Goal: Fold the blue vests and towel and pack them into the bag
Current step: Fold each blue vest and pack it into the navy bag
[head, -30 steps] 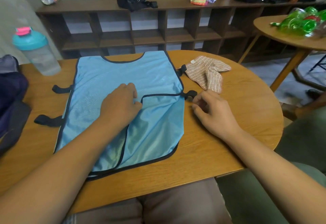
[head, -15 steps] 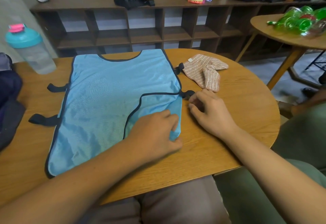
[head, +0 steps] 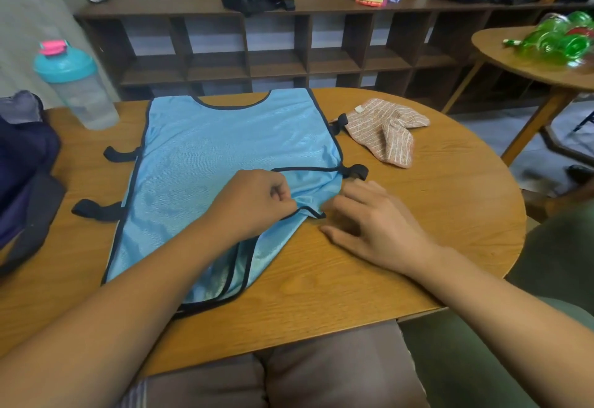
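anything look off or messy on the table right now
The striped beige towel lies crumpled beside the light blue mesh vest, not yet folded. The vest's near right corner is bunched where the left hand pinches it. Nothing looks spilled or damaged.
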A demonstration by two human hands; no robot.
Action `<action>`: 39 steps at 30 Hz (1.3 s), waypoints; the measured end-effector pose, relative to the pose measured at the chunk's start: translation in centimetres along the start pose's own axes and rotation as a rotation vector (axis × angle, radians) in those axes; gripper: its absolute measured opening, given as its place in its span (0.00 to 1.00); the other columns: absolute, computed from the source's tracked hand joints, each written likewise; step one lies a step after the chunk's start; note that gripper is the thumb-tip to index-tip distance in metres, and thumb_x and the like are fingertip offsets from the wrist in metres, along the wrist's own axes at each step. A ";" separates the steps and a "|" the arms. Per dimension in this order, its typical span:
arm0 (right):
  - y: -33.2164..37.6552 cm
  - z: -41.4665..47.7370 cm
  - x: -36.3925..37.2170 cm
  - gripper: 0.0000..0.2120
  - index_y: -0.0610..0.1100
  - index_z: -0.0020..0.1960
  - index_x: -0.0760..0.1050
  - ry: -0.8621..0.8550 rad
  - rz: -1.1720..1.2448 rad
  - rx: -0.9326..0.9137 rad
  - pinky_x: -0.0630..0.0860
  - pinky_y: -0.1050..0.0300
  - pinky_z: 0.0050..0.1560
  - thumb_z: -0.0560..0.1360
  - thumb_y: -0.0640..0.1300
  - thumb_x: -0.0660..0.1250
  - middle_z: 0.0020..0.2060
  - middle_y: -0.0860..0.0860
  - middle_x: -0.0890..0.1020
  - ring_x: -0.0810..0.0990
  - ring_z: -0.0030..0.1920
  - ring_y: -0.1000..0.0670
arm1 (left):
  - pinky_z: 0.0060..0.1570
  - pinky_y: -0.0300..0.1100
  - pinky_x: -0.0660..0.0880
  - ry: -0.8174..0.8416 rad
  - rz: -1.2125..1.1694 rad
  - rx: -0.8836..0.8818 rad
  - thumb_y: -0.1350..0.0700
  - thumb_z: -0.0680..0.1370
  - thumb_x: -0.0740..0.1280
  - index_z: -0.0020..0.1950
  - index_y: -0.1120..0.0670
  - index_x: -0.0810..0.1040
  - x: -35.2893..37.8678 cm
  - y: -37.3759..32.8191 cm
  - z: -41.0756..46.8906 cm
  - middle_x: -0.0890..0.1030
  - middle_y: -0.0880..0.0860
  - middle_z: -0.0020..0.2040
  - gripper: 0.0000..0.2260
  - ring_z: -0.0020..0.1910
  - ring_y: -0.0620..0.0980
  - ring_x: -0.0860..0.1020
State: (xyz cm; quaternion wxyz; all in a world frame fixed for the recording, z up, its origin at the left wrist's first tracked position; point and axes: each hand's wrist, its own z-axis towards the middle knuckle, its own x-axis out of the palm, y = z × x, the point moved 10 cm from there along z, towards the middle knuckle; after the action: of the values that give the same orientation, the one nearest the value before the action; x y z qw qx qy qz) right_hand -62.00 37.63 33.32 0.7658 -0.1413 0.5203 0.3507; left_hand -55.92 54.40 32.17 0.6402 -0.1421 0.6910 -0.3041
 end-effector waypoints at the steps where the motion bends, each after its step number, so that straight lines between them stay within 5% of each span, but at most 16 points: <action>1: 0.1 0.2 0.0 0.15 0.49 0.61 0.81 0.007 0.016 0.007 0.73 0.52 0.53 0.80 0.56 0.73 0.51 0.54 0.79 0.76 0.52 0.51 | 0.40 0.42 0.78 -0.003 -0.001 0.000 0.51 0.74 0.74 0.39 0.47 0.83 0.1 0.0 0.0 0.83 0.47 0.36 0.04 0.38 0.44 0.81; 11: -0.8 0.4 -0.5 0.03 0.46 0.53 0.80 -0.065 0.039 0.103 0.75 0.45 0.51 0.79 0.43 0.72 0.49 0.52 0.75 0.74 0.51 0.47 | 0.38 0.40 0.74 -0.037 -0.120 0.070 0.50 0.76 0.72 0.38 0.47 0.81 0.2 -0.8 0.1 0.82 0.45 0.36 0.07 0.33 0.40 0.77; 17: -1.0 -3.5 -3.1 0.06 0.43 0.54 0.80 -0.063 -0.023 0.048 0.73 0.43 0.52 0.78 0.37 0.72 0.56 0.50 0.78 0.77 0.56 0.43 | 0.41 0.41 0.78 0.055 -0.062 0.287 0.50 0.79 0.70 0.44 0.44 0.82 2.0 -3.6 -1.2 0.83 0.42 0.41 0.04 0.41 0.41 0.80; 27: 0.9 -7.1 -3.8 0.05 0.43 0.52 0.82 -0.036 -0.158 -0.117 0.71 0.43 0.56 0.82 0.37 0.67 0.52 0.47 0.81 0.79 0.54 0.42 | 0.40 0.40 0.75 0.128 0.058 0.376 0.47 0.78 0.74 0.47 0.42 0.82 4.4 -4.3 -1.8 0.82 0.41 0.41 0.03 0.43 0.38 0.79; 34: -0.9 -6.5 -3.0 0.07 0.46 0.58 0.81 0.001 -0.132 0.034 0.66 0.48 0.55 0.81 0.40 0.70 0.49 0.52 0.78 0.76 0.53 0.44 | 0.45 0.47 0.79 0.068 0.116 0.424 0.44 0.77 0.70 0.46 0.41 0.80 4.4 -4.7 -2.1 0.80 0.40 0.45 0.03 0.47 0.39 0.79; 39: -1.2 -6.3 -2.8 0.06 0.49 0.54 0.79 0.097 -0.116 0.029 0.69 0.44 0.56 0.77 0.42 0.68 0.47 0.53 0.75 0.74 0.51 0.46 | 0.46 0.48 0.79 0.088 0.148 0.421 0.41 0.77 0.72 0.50 0.40 0.79 4.8 -4.5 -2.1 0.79 0.40 0.46 0.06 0.47 0.39 0.78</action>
State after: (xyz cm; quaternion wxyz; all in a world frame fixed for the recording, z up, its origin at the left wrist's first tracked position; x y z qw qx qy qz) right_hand -66.16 32.02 33.05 0.7606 -0.1770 0.5528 0.2908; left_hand -59.47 48.60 31.00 0.6457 0.0591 0.6479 -0.3997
